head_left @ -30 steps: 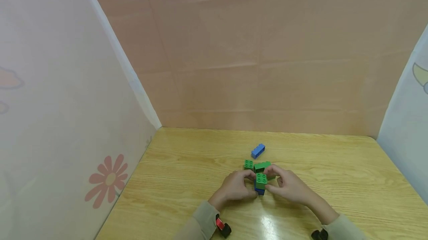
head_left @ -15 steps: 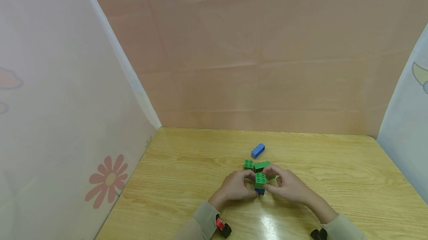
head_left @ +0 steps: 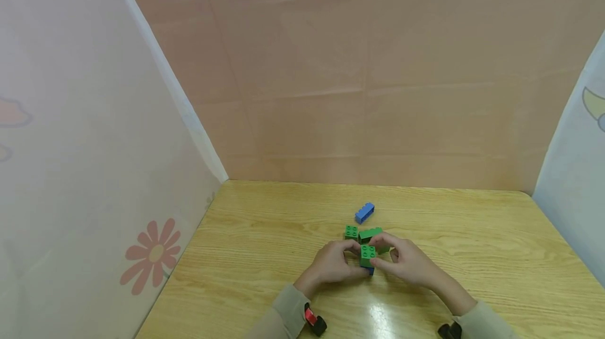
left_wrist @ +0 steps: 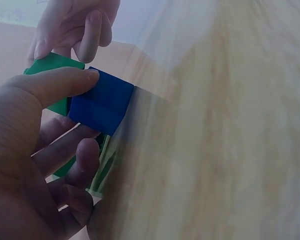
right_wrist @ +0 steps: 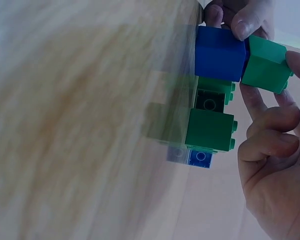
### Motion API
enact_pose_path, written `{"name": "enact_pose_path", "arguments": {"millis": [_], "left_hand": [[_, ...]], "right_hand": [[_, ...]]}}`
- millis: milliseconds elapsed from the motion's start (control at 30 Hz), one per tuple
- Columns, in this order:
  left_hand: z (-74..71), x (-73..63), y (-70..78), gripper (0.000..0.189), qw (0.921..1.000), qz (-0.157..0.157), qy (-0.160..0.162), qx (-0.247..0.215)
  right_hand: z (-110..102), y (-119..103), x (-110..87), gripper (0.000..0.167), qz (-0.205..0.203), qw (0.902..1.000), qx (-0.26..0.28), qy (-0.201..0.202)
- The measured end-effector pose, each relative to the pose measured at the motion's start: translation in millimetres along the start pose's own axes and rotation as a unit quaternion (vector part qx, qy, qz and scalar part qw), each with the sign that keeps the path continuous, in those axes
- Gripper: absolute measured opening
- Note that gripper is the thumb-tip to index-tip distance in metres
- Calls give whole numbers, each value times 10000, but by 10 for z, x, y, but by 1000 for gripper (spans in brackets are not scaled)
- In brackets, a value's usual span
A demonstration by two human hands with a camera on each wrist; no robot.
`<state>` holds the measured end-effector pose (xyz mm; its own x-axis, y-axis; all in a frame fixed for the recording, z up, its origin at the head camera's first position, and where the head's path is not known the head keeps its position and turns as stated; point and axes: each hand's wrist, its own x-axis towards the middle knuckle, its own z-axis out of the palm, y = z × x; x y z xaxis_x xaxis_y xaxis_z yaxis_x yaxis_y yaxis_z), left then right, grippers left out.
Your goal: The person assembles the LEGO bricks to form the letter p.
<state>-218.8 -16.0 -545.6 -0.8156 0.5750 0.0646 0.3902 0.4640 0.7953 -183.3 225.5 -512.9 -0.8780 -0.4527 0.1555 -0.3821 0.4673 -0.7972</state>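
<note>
A dark blue toy brick (right_wrist: 219, 54) stands on the table, pinched by my left hand (head_left: 331, 262), whose thumb lies across its near side. On top of it sits a green brick with studs (head_left: 367, 256). My right hand (head_left: 412, 264) pinches that green brick between thumb and fingers. In the right wrist view the green brick (right_wrist: 266, 64) is tilted against the blue one, with a thin dark gap between them. Whether they are fully pressed together I cannot tell. The left wrist view shows my left thumb reaching over both the green brick (left_wrist: 57, 65) and the blue brick (left_wrist: 104, 100).
Just behind the hands are a small green brick (head_left: 351, 232) and a longer green brick (head_left: 370, 234), lying hollow side out. Farther back lies a long blue brick (head_left: 365, 213). Papered walls (head_left: 302, 118) enclose the wooden table (head_left: 264, 213) at the back and sides.
The green brick and right fingertips have shifted slightly left over the blue brick. My left thumb has slid right, covering more of the blue brick's front. The other bricks have not moved.
</note>
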Motion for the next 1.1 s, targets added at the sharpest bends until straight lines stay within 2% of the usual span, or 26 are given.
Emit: {"name": "enact_pose_path", "arguments": {"millis": [600, 1100], "left_hand": [[24, 1, -57, 34, 9996, 63, 37, -286], [27, 0, -33, 33, 9989, -41, 26, -459]], "right_hand": [[14, 10, 4, 26, 6, 9995, 315, -57], [-21, -2, 29, 25, 266, 9989, 246, -309]]}}
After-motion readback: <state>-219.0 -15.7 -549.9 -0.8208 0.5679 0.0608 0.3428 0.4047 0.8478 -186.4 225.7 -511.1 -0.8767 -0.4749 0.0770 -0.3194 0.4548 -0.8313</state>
